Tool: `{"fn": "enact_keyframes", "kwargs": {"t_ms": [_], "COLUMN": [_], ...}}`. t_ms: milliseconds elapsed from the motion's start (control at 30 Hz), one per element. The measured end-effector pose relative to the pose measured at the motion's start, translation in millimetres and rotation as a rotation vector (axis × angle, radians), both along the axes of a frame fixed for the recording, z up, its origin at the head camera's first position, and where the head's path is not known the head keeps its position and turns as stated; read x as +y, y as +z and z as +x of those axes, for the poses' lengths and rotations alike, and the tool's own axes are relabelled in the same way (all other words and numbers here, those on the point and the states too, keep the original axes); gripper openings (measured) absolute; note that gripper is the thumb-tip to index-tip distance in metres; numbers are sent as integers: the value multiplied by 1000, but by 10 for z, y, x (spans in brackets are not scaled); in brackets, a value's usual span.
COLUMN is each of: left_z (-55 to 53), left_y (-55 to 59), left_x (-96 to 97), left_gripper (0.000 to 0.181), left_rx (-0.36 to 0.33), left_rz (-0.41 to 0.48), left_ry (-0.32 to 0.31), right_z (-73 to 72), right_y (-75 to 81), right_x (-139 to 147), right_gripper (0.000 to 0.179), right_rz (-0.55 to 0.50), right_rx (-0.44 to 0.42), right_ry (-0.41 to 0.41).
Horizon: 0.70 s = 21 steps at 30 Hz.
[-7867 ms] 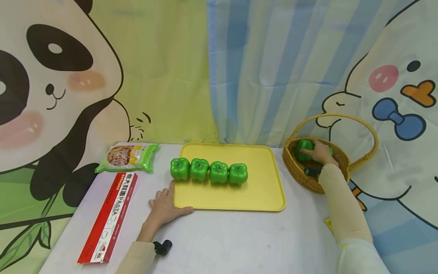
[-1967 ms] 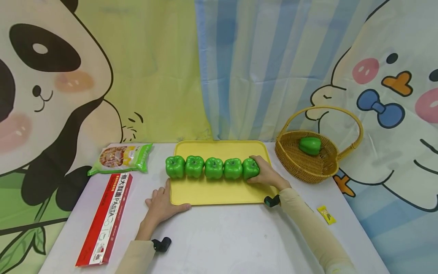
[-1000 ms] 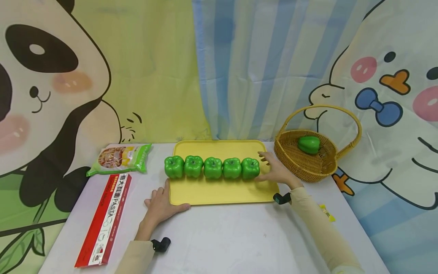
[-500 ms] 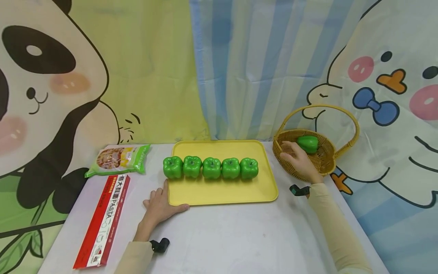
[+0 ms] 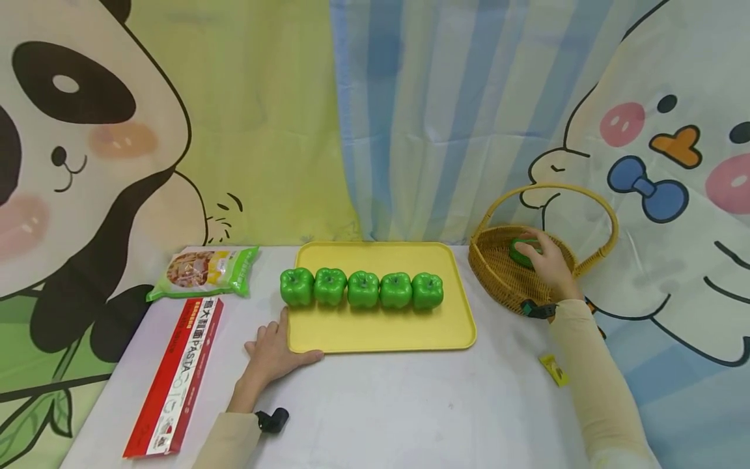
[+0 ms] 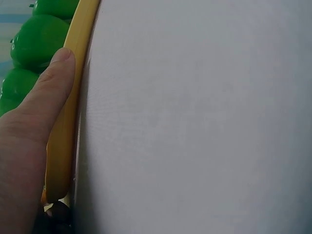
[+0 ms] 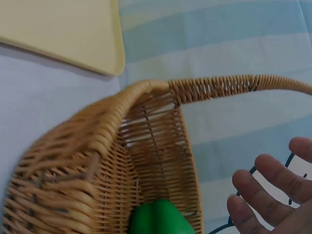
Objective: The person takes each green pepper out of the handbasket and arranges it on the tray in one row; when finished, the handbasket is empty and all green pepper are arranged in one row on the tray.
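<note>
Several green peppers (image 5: 363,290) stand in a row across the yellow tray (image 5: 381,332). My left hand (image 5: 274,346) lies flat on the table at the tray's front left corner, with its thumb (image 6: 54,80) along the tray rim (image 6: 68,112). My right hand (image 5: 541,255) reaches into the wicker basket (image 5: 498,273) and partly covers one more green pepper (image 5: 518,250). In the right wrist view that pepper (image 7: 158,220) lies on the basket floor, and the fingers (image 7: 265,192) are spread and apart from it.
A green snack bag (image 5: 205,270) and a long red pasta box (image 5: 176,374) lie left of the tray. A small yellow packet (image 5: 553,370) lies on the table at the front right. The basket's hoop handle (image 5: 556,192) arches over my right hand.
My right hand let go of the fifth pepper at the row's right end and moved right into the basket, over the pepper there. The left hand stayed at the tray corner.
</note>
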State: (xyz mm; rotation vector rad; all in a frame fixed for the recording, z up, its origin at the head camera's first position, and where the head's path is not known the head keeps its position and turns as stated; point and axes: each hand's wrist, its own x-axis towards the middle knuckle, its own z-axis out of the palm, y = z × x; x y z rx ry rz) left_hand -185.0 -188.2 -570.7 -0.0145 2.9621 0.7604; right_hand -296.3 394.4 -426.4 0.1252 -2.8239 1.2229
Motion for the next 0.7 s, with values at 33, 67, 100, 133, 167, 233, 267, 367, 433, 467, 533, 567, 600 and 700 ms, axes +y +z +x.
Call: {"fn": "enact_keyframes", "kwargs": {"t_ms": [33,67,100,133,167,233,267,367,433,467,533,567,600,700], "left_z": [1,2,2,2,1,3,3,11,15,16,20,16,16,12], "left_y": [-1,-4,-6,-8,-7,1,0,7,10,10,12,12,16,28], "left_x": [2,3,3,4,3,0,-6,-19,-20,-18,-7,0,6,19], "left_gripper": [146,146,146,146,146,146,146,146,146,146,146,146,146,146], "left_rx": [2,4,5,6,6,6,5,2,2,2,-3,-7,-7,-9], "left_rz": [0,0,-1,-4,-7,-15,-20,-23,-23,-18,-15,-15,-12,-7], "left_ry": [1,2,2,0,-1,-1,-2,0,1,-2,-4,-2,-2,4], "right_z": [-18,-29,-42,-51,-63,-85,-96,-143,-180,-197,-239,-259,-281,-343], "right_y": [1,7,9,15,16,14,11,3,3,6,15,20,23,32], "right_x": [24,42,60,72,85,108,119,159,192,211,250,268,286,321], "right_gripper": [71,72,73,74,75,79,80,85,89,89,92,92,93,93], "right_rz": [-3,-2,-7,-10,-13,-27,-31,-44,-43,-44,-46,-55,-61,-84], "right_rx": [6,13,10,5,2,-13,-22,-54,-63,-66,-73,-72,-71,-68], "right_ry": [-11,-21,-34,-46,-54,-68,-74,-93,-109,-118,-143,-152,-163,-196]}}
